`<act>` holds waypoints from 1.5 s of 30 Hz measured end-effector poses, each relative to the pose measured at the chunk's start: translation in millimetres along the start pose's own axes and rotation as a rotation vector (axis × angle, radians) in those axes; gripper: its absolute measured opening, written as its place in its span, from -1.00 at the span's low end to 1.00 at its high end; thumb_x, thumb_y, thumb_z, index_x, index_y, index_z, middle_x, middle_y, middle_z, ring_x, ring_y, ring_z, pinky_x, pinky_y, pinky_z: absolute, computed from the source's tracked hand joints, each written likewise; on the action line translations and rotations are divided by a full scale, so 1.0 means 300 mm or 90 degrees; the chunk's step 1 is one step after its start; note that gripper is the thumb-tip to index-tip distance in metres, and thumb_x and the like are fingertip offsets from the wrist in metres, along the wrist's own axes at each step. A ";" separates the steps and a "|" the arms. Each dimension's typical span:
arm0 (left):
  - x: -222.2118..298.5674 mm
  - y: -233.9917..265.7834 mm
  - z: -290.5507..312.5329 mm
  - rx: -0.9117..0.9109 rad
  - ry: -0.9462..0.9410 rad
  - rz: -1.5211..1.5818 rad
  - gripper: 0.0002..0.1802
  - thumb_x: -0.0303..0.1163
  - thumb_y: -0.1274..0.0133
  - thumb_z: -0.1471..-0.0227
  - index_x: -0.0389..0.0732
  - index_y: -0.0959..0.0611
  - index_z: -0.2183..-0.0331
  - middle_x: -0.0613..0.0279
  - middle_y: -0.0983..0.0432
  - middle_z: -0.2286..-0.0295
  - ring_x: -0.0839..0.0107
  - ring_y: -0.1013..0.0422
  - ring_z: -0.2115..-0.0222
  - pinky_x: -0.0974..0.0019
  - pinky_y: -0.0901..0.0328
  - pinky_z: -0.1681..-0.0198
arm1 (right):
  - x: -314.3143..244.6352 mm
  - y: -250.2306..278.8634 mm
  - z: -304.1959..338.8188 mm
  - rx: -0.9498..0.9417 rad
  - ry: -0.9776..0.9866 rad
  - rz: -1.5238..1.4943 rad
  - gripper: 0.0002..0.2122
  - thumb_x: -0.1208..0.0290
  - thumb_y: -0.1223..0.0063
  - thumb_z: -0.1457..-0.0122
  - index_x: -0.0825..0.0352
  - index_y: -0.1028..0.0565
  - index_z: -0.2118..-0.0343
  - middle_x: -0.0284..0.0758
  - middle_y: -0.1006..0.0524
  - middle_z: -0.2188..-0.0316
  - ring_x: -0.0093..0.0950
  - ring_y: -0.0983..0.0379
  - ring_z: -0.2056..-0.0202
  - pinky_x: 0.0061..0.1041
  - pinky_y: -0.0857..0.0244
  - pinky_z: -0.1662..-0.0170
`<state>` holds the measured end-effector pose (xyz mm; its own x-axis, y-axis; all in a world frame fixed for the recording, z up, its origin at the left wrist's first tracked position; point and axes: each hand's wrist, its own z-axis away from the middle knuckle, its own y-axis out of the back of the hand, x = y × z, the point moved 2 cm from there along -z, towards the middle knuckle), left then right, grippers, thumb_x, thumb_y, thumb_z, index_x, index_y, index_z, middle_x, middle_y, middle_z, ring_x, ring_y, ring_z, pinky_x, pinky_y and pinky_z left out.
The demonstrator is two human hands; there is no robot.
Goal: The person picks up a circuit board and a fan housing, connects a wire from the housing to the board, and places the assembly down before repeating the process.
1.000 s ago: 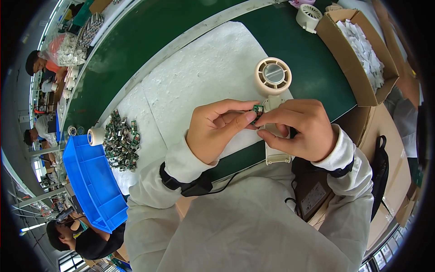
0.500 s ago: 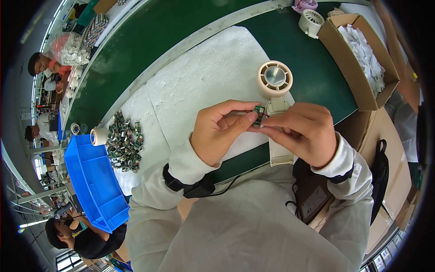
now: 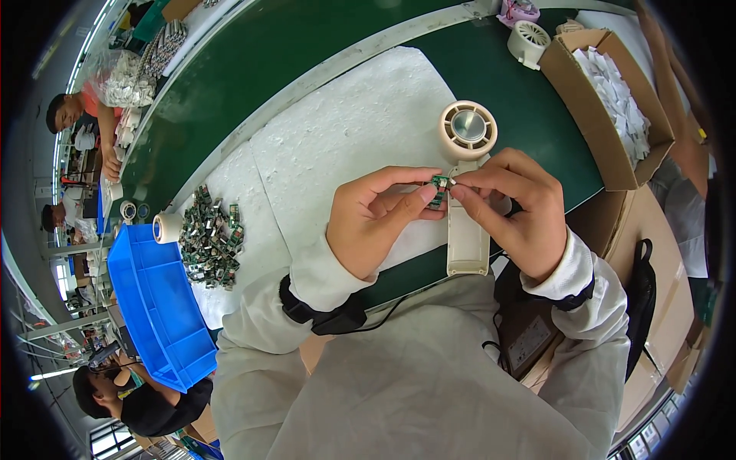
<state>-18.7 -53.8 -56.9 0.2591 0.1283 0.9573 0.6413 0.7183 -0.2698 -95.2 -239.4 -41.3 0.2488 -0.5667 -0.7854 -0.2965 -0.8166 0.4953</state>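
Left hand (image 3: 376, 218) pinches a small green circuit board (image 3: 438, 190) between thumb and fingers, other fingers curled under. Right hand (image 3: 521, 211) is narrow, thumb and index tips nearly meeting at the board's right edge; can't tell if they grip the board or something thin on it, too small.

Key relation: board sits directly left of the right fingertips, beside the upper part of the cream fan handle (image 3: 468, 245). Handle's long axis runs from the round fan head (image 3: 468, 126) back toward the wearer's body. Board's longer side looks roughly parallel to it, slightly tilted. Right hand is nearer the handle: its fingers cross over the upper part, palm off to the right. Left hand stays outside the handle's left edge. Height gap between board and handle: can't tell from this angle.

Around: loose circuit-board pile (image 3: 211, 241) on the white foam sheet (image 3: 345, 115), well left of the left hand; blue divided bin (image 3: 165, 307) just beyond it. Cardboard box (image 3: 590, 134) with white packets, up and right of the right hand.
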 end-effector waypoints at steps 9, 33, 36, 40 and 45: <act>0.006 -0.016 0.007 -0.011 -0.081 -0.086 -0.73 -0.62 -0.02 -0.21 -0.39 -0.60 0.04 0.05 -0.56 0.17 0.30 -0.53 0.14 0.23 -0.51 0.03 | 0.002 0.004 0.002 0.008 0.041 0.025 -0.86 0.62 -0.29 0.04 0.38 -0.64 0.35 -0.34 -0.51 0.47 -0.52 -0.42 0.49 -0.57 -0.31 0.45; 0.107 -0.102 0.065 0.018 -0.328 -0.594 -0.67 -0.72 -0.15 -0.04 -0.34 -0.68 0.10 0.08 -0.56 0.26 0.38 -0.56 0.34 0.43 -0.42 0.28 | -0.042 0.017 0.039 0.039 0.024 -0.041 -0.85 0.66 -0.29 0.13 0.39 -0.62 0.42 -0.40 -0.38 0.61 -0.59 -0.25 0.64 -0.57 -0.12 0.56; 0.110 -0.125 0.070 0.033 -0.353 -0.625 -0.66 -0.73 -0.15 -0.03 -0.35 -0.68 0.10 0.08 -0.56 0.26 0.37 -0.56 0.34 0.42 -0.43 0.30 | -0.057 0.013 0.053 0.068 -0.023 -0.064 -0.86 0.67 -0.28 0.11 0.39 -0.62 0.42 -0.42 -0.35 0.61 -0.63 -0.21 0.64 -0.60 -0.09 0.55; 0.107 -0.136 0.074 0.050 -0.392 -0.677 -0.64 -0.75 -0.15 -0.01 -0.36 -0.67 0.10 0.08 -0.55 0.25 0.34 -0.56 0.33 0.40 -0.44 0.31 | -0.055 0.000 0.059 0.078 -0.048 -0.100 -0.88 0.68 -0.28 0.08 0.41 -0.62 0.42 -0.43 -0.37 0.61 -0.66 -0.20 0.64 -0.60 -0.07 0.56; 0.098 -0.108 0.073 0.057 -0.444 -0.739 -0.64 -0.76 -0.14 -0.01 -0.35 -0.66 0.10 0.07 -0.54 0.23 0.27 -0.56 0.32 0.38 -0.46 0.30 | -0.064 -0.007 0.043 0.082 -0.050 -0.105 -0.88 0.69 -0.29 0.06 0.43 -0.61 0.41 -0.42 -0.38 0.60 -0.67 -0.22 0.63 -0.61 -0.08 0.54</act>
<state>-47.8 -58.2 -17.6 -0.8276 -0.2791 0.4870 0.1827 0.6865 0.7038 -111.3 -225.4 -31.9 0.2327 -0.4120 -0.8810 -0.3736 -0.8742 0.3101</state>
